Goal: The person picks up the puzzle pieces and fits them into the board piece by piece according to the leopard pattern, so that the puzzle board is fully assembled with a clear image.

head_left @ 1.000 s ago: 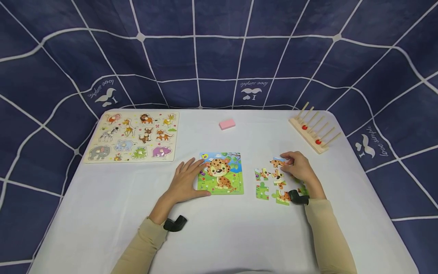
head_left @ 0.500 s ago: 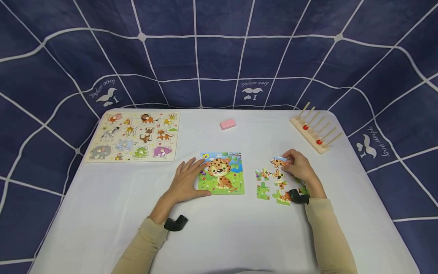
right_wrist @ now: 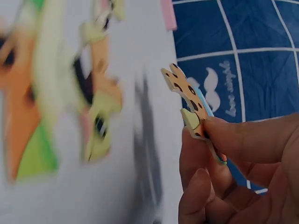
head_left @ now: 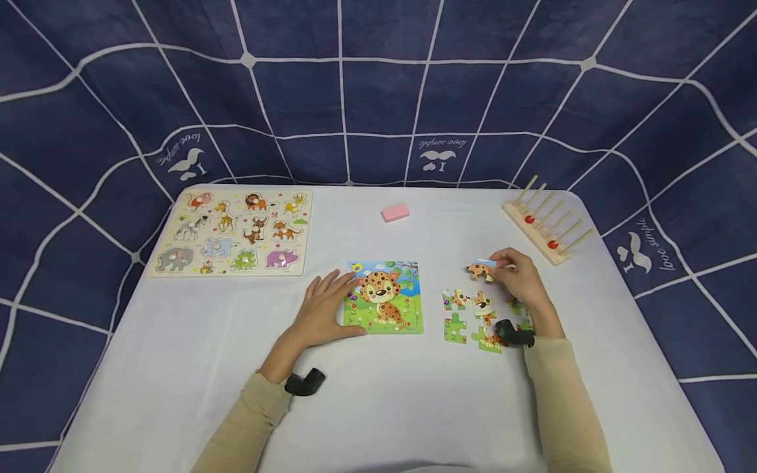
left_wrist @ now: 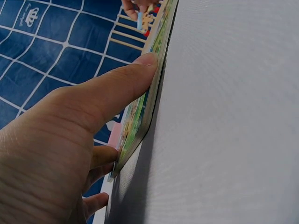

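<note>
My left hand (head_left: 324, 314) rests at the left side of a square leopard puzzle board (head_left: 384, 299), fingers spread and fairly straight. In the left wrist view, its thumb (left_wrist: 122, 86) touches the board's edge. Between the thumb and fingers of my right hand (head_left: 522, 284) is a spotted orange jigsaw piece (head_left: 480, 270), pinched at one end. The right wrist view shows this jigsaw piece (right_wrist: 191, 91) tilted up off the table. Several loose jigsaw pieces (head_left: 455, 328) lie below that hand; the wrist and its camera partly hide those on the right.
A wooden animal peg puzzle (head_left: 236, 235) lies at the back left. A pink block (head_left: 395, 213) sits at the back middle of the white table (head_left: 378, 401). At the back right stands a wooden peg rack (head_left: 535, 233) with red beads. Blue patterned cloth rises behind.
My right hand has lifted the spotted jigsaw piece from its place above the loose pieces and tilted it. The left hand has stayed on the board.
</note>
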The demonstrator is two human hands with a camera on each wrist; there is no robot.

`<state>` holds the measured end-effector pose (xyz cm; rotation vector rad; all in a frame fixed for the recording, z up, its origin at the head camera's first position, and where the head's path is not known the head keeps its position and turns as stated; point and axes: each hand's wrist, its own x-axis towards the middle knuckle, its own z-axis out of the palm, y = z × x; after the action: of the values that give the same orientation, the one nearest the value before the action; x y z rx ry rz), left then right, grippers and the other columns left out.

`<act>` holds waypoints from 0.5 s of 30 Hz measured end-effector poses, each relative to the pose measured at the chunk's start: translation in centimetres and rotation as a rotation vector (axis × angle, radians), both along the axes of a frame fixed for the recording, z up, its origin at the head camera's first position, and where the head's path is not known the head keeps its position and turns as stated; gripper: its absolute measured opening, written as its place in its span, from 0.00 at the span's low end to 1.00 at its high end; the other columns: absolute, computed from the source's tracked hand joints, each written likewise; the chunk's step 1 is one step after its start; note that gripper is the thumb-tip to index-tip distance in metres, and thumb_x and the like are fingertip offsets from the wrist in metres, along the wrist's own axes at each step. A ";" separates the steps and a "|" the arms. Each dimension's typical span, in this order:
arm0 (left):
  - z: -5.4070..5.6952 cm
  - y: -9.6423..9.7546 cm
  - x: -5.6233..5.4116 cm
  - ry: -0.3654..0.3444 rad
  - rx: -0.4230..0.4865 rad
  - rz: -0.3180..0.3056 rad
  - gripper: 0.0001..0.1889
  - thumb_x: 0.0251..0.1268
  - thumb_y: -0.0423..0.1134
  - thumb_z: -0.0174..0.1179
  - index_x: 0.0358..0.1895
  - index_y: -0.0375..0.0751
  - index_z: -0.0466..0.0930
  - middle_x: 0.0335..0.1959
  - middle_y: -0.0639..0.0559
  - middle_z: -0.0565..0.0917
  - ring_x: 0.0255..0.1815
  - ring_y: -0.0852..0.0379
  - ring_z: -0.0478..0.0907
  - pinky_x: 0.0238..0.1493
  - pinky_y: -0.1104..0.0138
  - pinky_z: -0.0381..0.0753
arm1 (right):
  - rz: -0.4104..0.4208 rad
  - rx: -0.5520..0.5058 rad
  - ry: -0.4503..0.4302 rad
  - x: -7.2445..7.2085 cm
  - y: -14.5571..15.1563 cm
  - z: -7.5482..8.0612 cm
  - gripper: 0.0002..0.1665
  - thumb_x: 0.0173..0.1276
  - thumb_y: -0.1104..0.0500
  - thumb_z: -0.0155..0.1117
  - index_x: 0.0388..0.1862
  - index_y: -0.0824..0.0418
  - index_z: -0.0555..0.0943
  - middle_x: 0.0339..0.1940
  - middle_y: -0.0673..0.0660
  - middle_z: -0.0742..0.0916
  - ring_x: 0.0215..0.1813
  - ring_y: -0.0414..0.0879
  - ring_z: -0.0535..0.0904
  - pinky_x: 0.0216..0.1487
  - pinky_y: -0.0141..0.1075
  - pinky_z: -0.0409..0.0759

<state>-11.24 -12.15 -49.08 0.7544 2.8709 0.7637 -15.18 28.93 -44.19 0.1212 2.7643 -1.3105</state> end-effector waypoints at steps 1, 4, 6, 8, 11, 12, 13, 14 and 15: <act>0.0 0.0 0.0 0.000 0.000 0.000 0.53 0.44 0.68 0.68 0.75 0.45 0.62 0.78 0.49 0.59 0.80 0.41 0.47 0.75 0.40 0.42 | -0.006 -0.018 0.005 -0.1 -0.3 0.1 0.14 0.67 0.68 0.61 0.50 0.71 0.76 0.39 0.60 0.77 0.30 0.42 0.74 0.28 0.29 0.74; 0.1 -0.1 -0.1 -0.001 -0.004 -0.001 0.53 0.44 0.68 0.68 0.75 0.45 0.62 0.78 0.49 0.59 0.80 0.42 0.47 0.75 0.40 0.41 | -0.011 -0.071 0.013 -0.4 -1.6 0.6 0.15 0.66 0.68 0.62 0.51 0.72 0.76 0.39 0.59 0.76 0.31 0.40 0.76 0.32 0.27 0.75; 0.2 -0.1 -0.1 0.002 -0.006 -0.003 0.53 0.44 0.68 0.68 0.74 0.45 0.62 0.78 0.49 0.60 0.80 0.41 0.47 0.75 0.40 0.42 | -0.008 -0.110 0.008 -0.7 -2.6 0.8 0.15 0.65 0.69 0.62 0.51 0.73 0.76 0.39 0.59 0.76 0.31 0.38 0.77 0.34 0.28 0.77; 0.2 -0.1 -0.1 0.002 -0.008 -0.003 0.53 0.45 0.68 0.68 0.75 0.46 0.62 0.78 0.49 0.59 0.80 0.41 0.47 0.75 0.40 0.42 | 0.005 -0.145 0.002 -1.0 -3.8 0.9 0.16 0.65 0.70 0.62 0.51 0.73 0.76 0.39 0.59 0.76 0.31 0.38 0.77 0.36 0.30 0.79; 0.2 0.0 -0.1 0.001 -0.011 -0.004 0.53 0.45 0.68 0.67 0.75 0.45 0.61 0.78 0.49 0.59 0.80 0.41 0.47 0.75 0.41 0.41 | 0.029 -0.180 -0.013 -1.4 -5.7 0.8 0.15 0.66 0.69 0.62 0.51 0.72 0.76 0.39 0.58 0.77 0.32 0.39 0.79 0.39 0.33 0.81; 0.2 0.0 0.0 -0.001 -0.012 -0.003 0.53 0.45 0.68 0.67 0.75 0.45 0.61 0.78 0.49 0.59 0.80 0.41 0.47 0.75 0.41 0.41 | 0.036 -0.186 -0.020 -1.5 -6.3 0.8 0.15 0.66 0.69 0.62 0.51 0.72 0.77 0.39 0.58 0.77 0.32 0.40 0.79 0.39 0.33 0.80; 0.3 0.0 0.0 -0.003 -0.013 -0.003 0.53 0.45 0.68 0.67 0.75 0.45 0.61 0.78 0.49 0.59 0.80 0.42 0.47 0.75 0.41 0.41 | 0.044 -0.192 -0.024 -1.5 -7.0 0.8 0.15 0.66 0.69 0.62 0.51 0.71 0.77 0.39 0.58 0.77 0.32 0.41 0.79 0.39 0.34 0.80; 0.3 0.0 0.0 -0.002 -0.012 -0.003 0.53 0.45 0.68 0.67 0.75 0.45 0.61 0.78 0.49 0.59 0.80 0.41 0.47 0.75 0.41 0.41 | 0.049 -0.196 -0.034 -1.6 -7.7 0.8 0.15 0.66 0.68 0.62 0.51 0.70 0.77 0.39 0.58 0.77 0.33 0.42 0.79 0.39 0.35 0.80; 0.3 0.0 0.0 -0.002 -0.013 -0.004 0.53 0.45 0.68 0.67 0.75 0.45 0.61 0.78 0.49 0.59 0.80 0.41 0.47 0.75 0.41 0.41 | 0.054 -0.197 -0.042 -1.6 -8.4 0.8 0.14 0.66 0.68 0.63 0.51 0.69 0.78 0.39 0.58 0.78 0.33 0.44 0.80 0.39 0.35 0.79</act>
<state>-11.25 -12.11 -48.80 0.7573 2.8689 0.7437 -16.81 20.57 -43.42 0.0603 2.5676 -1.5372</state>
